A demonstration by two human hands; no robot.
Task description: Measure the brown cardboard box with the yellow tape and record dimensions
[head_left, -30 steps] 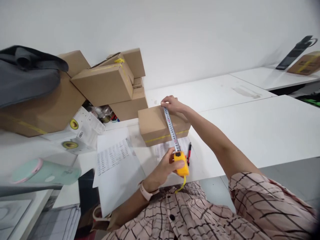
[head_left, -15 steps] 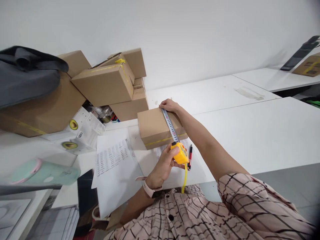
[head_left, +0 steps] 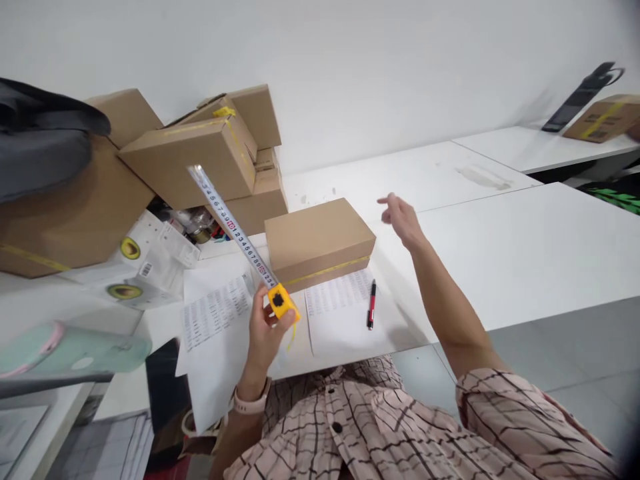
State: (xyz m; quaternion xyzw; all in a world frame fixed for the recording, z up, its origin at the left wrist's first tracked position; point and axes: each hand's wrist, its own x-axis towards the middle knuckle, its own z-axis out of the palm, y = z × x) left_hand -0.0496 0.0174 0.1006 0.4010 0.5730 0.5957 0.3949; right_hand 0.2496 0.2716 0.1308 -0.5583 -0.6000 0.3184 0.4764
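My left hand (head_left: pixel 263 331) grips a yellow tape measure (head_left: pixel 281 303) above the printed sheets near the table's front edge. Its white blade (head_left: pixel 231 225) sticks out up and to the left, free in the air in front of the stacked boxes. A small cardboard box (head_left: pixel 319 239) with a yellow tape band lies in the middle of the white table (head_left: pixel 525 247). My right hand (head_left: pixel 401 219) hovers just right of that box, fingers loosely spread, holding nothing. A red and black pen (head_left: pixel 371 304) lies on a sheet in front of the box.
Several cardboard boxes (head_left: pixel 200 157) are piled at the back left, with a dark bag (head_left: pixel 40 143) on top. White avocado-print packages (head_left: pixel 150 257) and printed sheets (head_left: pixel 215 313) lie left of the small box. A mint bottle (head_left: pixel 75 347) lies at the far left. Another box (head_left: pixel 600 117) sits on a far table.
My right hand let go of the blade's end and lifted off the box to the right. My left hand swung the tape measure leftward, off the box, blade now pointing up-left.
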